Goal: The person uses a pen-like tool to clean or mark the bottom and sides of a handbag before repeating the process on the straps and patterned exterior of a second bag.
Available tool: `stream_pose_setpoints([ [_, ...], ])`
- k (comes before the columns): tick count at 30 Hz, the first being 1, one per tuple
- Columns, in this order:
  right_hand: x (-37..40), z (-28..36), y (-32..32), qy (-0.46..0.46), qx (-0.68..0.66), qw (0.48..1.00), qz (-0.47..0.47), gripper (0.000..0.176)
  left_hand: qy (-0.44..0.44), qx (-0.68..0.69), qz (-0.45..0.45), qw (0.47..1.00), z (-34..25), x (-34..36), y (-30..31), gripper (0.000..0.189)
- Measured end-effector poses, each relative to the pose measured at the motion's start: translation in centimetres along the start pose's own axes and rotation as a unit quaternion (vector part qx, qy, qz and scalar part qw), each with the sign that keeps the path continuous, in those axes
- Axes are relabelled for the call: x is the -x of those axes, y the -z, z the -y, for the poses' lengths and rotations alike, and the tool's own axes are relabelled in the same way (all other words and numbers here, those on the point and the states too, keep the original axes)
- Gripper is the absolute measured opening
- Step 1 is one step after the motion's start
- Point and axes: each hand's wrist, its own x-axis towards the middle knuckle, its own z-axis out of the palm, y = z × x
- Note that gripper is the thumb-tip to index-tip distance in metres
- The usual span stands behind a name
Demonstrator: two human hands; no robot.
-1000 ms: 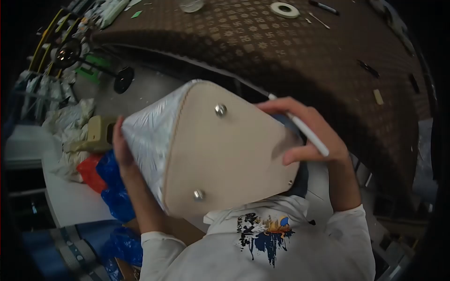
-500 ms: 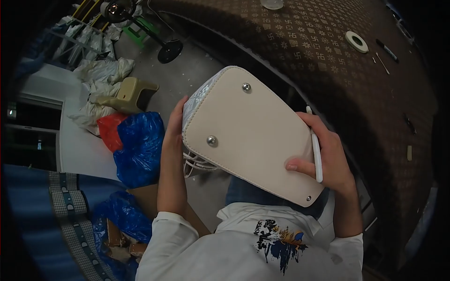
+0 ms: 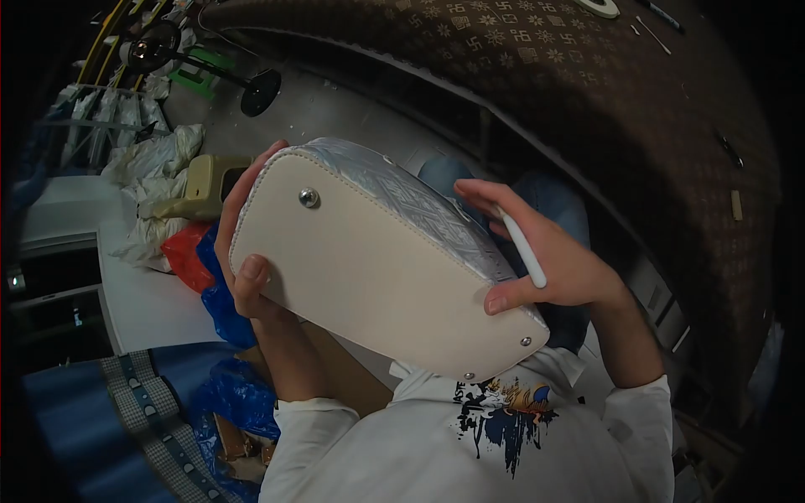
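A handbag (image 3: 369,268) is tilted in front of me with its cream base facing up. Round metal studs sit near the corners of the base, and silvery embossed material shows along its far side. My left hand (image 3: 246,281) is closed around the left end, thumb on the base and fingers mostly behind it. At the other end, my right hand (image 3: 570,264) rests its thumb on the base's edge, fingers by the silvery side. A slim white pen-like tool (image 3: 524,250) is tucked in my right hand, between thumb and fingers.
A table with a brown patterned cloth (image 3: 537,50) runs along the right, bearing a tape roll (image 3: 597,7), a cotton swab (image 3: 654,35) and a marker. At the left are a black fan (image 3: 262,92), a beige stool (image 3: 205,189), blue bags (image 3: 226,310) and a red bag (image 3: 186,253).
The handbag has moved left and turned, so its silvery side now faces the table. My left thumb has come onto the base. The right hand has shifted slightly left, keeping the white tool.
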Motion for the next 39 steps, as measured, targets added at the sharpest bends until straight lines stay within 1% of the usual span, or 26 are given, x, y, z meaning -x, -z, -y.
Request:
stream_pose_setpoints([
  [2,0.2,-1.5,-1.3,-0.002,-0.026,1.000,-0.002,0.115,-0.001,-0.012,0.022,1.000,0.3,-0.2,0.1,0.091],
  [4,0.3,-2.7,-2.1,-0.027,-0.018,0.995,-0.096,0.117,-0.010,-0.018,0.047,0.999,0.3,-0.9,-0.2,0.091],
  [5,0.5,-3.2,-2.4,-0.029,-0.019,0.994,-0.101,0.117,-0.001,-0.034,0.053,0.998,0.0,-1.0,-0.5,0.091],
  [7,0.8,-4.1,-2.4,0.064,-0.074,0.991,-0.092,0.104,0.009,-0.049,0.063,0.997,-0.2,-1.3,-1.3,0.091],
  [8,0.7,-4.1,-2.4,0.063,-0.076,0.990,-0.098,0.104,0.013,-0.038,0.047,0.998,-0.3,-1.7,-1.5,0.091],
  [10,0.4,-4.3,-2.4,0.151,-0.179,0.971,-0.035,0.118,0.027,-0.023,0.040,0.999,0.1,-2.0,-1.4,0.091],
  [13,0.6,-5.4,-2.2,0.195,-0.197,0.961,-0.016,0.128,0.058,-0.012,0.004,0.998,2.2,-2.2,0.1,0.089],
  [14,0.9,-6.0,-2.2,0.191,-0.201,0.961,-0.019,0.128,0.037,-0.039,-0.041,0.998,3.0,-2.1,0.5,0.082],
  [15,1.1,-6.5,-2.1,0.221,-0.187,0.957,0.008,0.126,0.016,-0.069,-0.086,0.994,3.7,-1.9,1.0,0.075],
  [17,1.5,-7.3,-2.0,0.251,-0.179,0.950,0.041,0.124,0.051,-0.077,-0.094,0.991,5.0,-1.5,3.0,0.066],
  [19,1.4,-7.7,-2.0,0.164,-0.078,0.983,0.035,0.131,0.084,-0.087,-0.106,0.987,6.4,-0.7,5.5,0.058],
  [20,0.8,-8.0,-2.4,0.164,-0.083,0.982,0.038,0.131,0.082,-0.035,-0.100,0.991,6.9,-0.4,6.2,0.053],
  [22,-0.7,-8.2,-3.2,0.195,-0.016,0.980,-0.032,0.132,0.078,0.022,-0.093,0.992,7.8,0.0,7.1,0.048],
  [24,-1.5,-7.0,-3.5,0.218,0.028,0.975,-0.020,0.132,0.018,-0.148,-0.162,0.976,7.6,0.5,6.9,0.047],
  [27,-1.3,-6.0,-5.0,0.232,0.055,0.971,0.011,0.134,-0.005,-0.140,-0.128,0.982,13.0,0.8,15.6,0.041],
  [28,-1.4,-5.7,-5.0,0.229,0.056,0.972,0.026,0.137,-0.007,-0.141,-0.134,0.981,13.1,0.5,15.0,0.041],
  [30,-1.4,-5.5,-4.5,0.235,0.003,0.970,0.055,0.135,-0.146,-0.266,-0.109,0.947,12.4,0.6,12.0,0.043],
  [31,-1.3,-5.5,-4.3,0.238,-0.053,0.966,0.083,0.133,-0.140,-0.269,-0.121,0.945,12.1,0.3,11.0,0.043],
  [32,-1.5,-5.9,-4.0,0.236,-0.047,0.965,0.102,0.133,-0.015,-0.042,-0.114,0.992,11.6,-0.4,10.2,0.046],
  [33,-1.7,-6.3,-3.8,0.256,-0.127,0.953,0.099,0.127,0.097,0.194,-0.101,0.971,11.3,-1.1,9.4,0.050],
  [34,-1.9,-6.3,-3.7,0.270,-0.208,0.935,0.095,0.121,0.088,0.196,-0.123,0.969,11.0,-1.5,8.4,0.050],
  [35,-1.9,-5.4,-3.6,0.210,-0.172,0.962,-0.042,0.093,0.113,0.316,-0.088,0.938,10.8,-1.9,7.3,0.053],
  [36,-2.4,-6.1,-3.2,0.149,-0.072,0.973,-0.160,0.081,0.133,0.431,-0.042,0.891,11.2,-2.6,5.9,0.057],
  [37,-3.3,-7.5,-2.6,0.088,0.031,0.956,-0.278,0.070,0.127,0.436,-0.045,0.890,12.3,-3.7,4.8,0.057],
  [38,-4.0,-9.2,-2.0,0.091,0.036,0.956,-0.277,0.070,0.021,0.500,0.048,0.865,13.4,-4.8,3.9,0.056],
  [39,-4.6,-11.1,-1.6,0.019,-0.017,0.966,-0.258,0.063,-0.083,0.548,0.139,0.821,13.9,-5.2,3.1,0.055],
])
